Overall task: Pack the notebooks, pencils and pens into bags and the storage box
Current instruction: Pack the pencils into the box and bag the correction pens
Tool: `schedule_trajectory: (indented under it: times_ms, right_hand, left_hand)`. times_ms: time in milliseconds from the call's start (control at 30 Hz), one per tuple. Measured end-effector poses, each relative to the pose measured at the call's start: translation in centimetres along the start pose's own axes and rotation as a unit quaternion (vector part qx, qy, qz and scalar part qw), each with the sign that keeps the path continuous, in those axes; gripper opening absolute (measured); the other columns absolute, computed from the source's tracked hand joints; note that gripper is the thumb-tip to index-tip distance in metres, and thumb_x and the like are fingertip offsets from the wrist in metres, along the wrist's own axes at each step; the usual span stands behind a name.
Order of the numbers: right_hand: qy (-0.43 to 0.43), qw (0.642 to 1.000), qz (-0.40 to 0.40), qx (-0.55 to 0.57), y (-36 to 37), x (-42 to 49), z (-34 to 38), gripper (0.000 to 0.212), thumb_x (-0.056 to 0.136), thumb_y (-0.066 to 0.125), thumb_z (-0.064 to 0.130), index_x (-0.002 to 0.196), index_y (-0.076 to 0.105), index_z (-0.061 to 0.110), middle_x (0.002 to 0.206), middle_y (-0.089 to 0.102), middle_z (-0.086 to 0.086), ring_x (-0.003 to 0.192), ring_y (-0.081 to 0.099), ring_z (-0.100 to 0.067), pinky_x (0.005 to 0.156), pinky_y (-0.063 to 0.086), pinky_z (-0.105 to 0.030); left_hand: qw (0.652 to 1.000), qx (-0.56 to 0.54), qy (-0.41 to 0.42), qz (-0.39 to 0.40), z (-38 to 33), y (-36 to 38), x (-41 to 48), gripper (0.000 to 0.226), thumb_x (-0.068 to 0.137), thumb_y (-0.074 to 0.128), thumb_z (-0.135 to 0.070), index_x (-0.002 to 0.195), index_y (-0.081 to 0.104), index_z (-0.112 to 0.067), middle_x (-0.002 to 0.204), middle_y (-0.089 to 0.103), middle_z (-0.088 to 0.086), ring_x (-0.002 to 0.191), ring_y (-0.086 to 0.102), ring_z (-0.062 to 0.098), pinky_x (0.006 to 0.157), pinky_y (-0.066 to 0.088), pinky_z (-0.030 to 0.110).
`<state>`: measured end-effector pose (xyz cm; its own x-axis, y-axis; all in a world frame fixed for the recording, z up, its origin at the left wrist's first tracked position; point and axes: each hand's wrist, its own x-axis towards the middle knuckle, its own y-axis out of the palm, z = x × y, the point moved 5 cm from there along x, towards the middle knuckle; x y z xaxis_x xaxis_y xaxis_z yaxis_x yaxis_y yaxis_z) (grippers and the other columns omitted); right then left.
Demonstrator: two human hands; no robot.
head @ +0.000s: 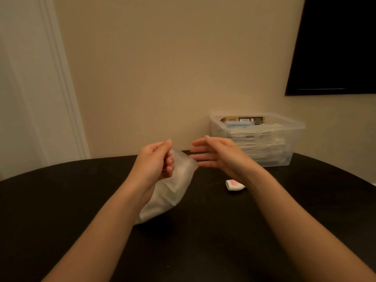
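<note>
Above the dark worktop [61,210], the left hand [154,161] pinches the top of a translucent white plastic bag [173,192]; the right hand [217,153] keeps straight fingers [199,149] beside it. Held by one pinch only, the bag could slip and spill.

A frosted translucent plastic bag [175,188] lies on the dark matt bench [223,231] beside a clear glossy plastic storage box [264,151].
</note>
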<state>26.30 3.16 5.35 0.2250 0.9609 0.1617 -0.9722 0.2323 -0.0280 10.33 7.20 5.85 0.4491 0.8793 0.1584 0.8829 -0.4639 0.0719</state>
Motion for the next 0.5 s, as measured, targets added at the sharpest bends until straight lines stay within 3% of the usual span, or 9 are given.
schedule_trajectory:
  times_ms: [67, 100, 167, 200, 267, 333, 400, 500]
  right_hand:
    - [-0.002, 0.984, -0.072, -0.163, -3.1, 0.7, -1.6, 0.023, 0.100, 0.041, 0.012, 0.113, 0.059, 0.009, 0.115, 0.064, -0.014, 0.093, 0.066, -0.016, 0.073, 0.057, -0.026]
    - [0.021, 0.951, -0.076, -0.300, -4.5, 1.1, -2.8, 0.025, 0.098, 0.044, 0.009, 0.119, 0.057, 0.012, 0.121, 0.061, -0.013, 0.099, 0.063, -0.017, 0.079, 0.056, -0.028]
    - [0.146, 0.834, -0.006, -0.532, -7.0, 1.2, -6.4, 0.043, 0.093, 0.053, 0.012, 0.135, 0.046, 0.020, 0.137, 0.049, -0.008, 0.121, 0.051, -0.022, 0.099, 0.046, -0.039]
    - [0.206, 0.780, 0.021, -0.590, -8.1, 1.0, -7.9, 0.052, 0.091, 0.057, 0.016, 0.140, 0.040, 0.023, 0.142, 0.043, -0.007, 0.128, 0.044, -0.025, 0.106, 0.040, -0.043]
    - [0.232, 0.741, 0.021, -0.630, -9.2, 0.4, -9.1, 0.053, 0.090, 0.058, 0.019, 0.140, 0.039, 0.024, 0.141, 0.043, -0.007, 0.127, 0.043, -0.027, 0.106, 0.037, -0.045]
    - [0.182, 0.742, -0.010, -0.646, -9.2, 0.5, -9.0, 0.038, 0.093, 0.054, 0.022, 0.131, 0.048, 0.022, 0.130, 0.052, -0.006, 0.115, 0.052, -0.023, 0.098, 0.044, -0.041]
    - [0.110, 0.771, -0.052, -0.625, -8.5, 0.7, -8.2, 0.026, 0.095, 0.051, 0.026, 0.121, 0.053, 0.020, 0.116, 0.060, -0.005, 0.100, 0.058, -0.020, 0.089, 0.050, -0.040]
    - [-0.016, 0.908, -0.112, -0.404, -6.2, 0.3, -4.6, 0.016, 0.095, 0.053, 0.026, 0.108, 0.054, 0.018, 0.095, 0.065, -0.003, 0.081, 0.061, -0.012, 0.072, 0.054, -0.030]
  left_hand:
    - [1.000, -0.002, -0.007, -0.001, 0.0, -0.1, 0.0, 0.034, 0.097, 0.047, -0.026, 0.065, 0.046, -0.016, 0.048, 0.044, -0.005, 0.043, 0.040, 0.007, 0.051, 0.038, 0.022]
    - [1.000, -0.003, -0.008, -0.002, 0.0, -0.2, -0.1, 0.034, 0.097, 0.047, -0.027, 0.065, 0.046, -0.016, 0.048, 0.044, -0.005, 0.043, 0.041, 0.007, 0.052, 0.039, 0.023]
    - [1.000, -0.002, -0.008, -0.004, 0.1, -0.3, -0.1, 0.033, 0.097, 0.047, -0.027, 0.065, 0.046, -0.015, 0.049, 0.044, -0.004, 0.044, 0.041, 0.007, 0.052, 0.039, 0.023]
    - [1.000, -0.002, -0.008, -0.005, 0.1, -0.3, 0.0, 0.033, 0.097, 0.047, -0.027, 0.065, 0.046, -0.016, 0.049, 0.044, -0.004, 0.044, 0.041, 0.007, 0.052, 0.039, 0.023]
    - [1.000, -0.005, -0.008, -0.008, 0.0, -0.4, 0.0, 0.033, 0.097, 0.047, -0.027, 0.065, 0.046, -0.016, 0.050, 0.043, -0.003, 0.044, 0.041, 0.007, 0.052, 0.039, 0.023]
    - [1.000, -0.012, -0.007, -0.013, -0.1, -0.6, 0.0, 0.033, 0.097, 0.047, -0.027, 0.066, 0.046, -0.015, 0.049, 0.043, -0.003, 0.044, 0.041, 0.007, 0.051, 0.039, 0.022]
    - [1.000, -0.019, -0.009, -0.014, -0.1, -0.7, 0.1, 0.033, 0.097, 0.047, -0.026, 0.066, 0.045, -0.015, 0.048, 0.043, -0.004, 0.043, 0.040, 0.007, 0.049, 0.039, 0.021]
    - [1.000, -0.019, -0.012, -0.014, 0.0, -0.8, 0.2, 0.034, 0.097, 0.047, -0.027, 0.065, 0.045, -0.015, 0.047, 0.043, -0.004, 0.042, 0.040, 0.007, 0.050, 0.039, 0.022]
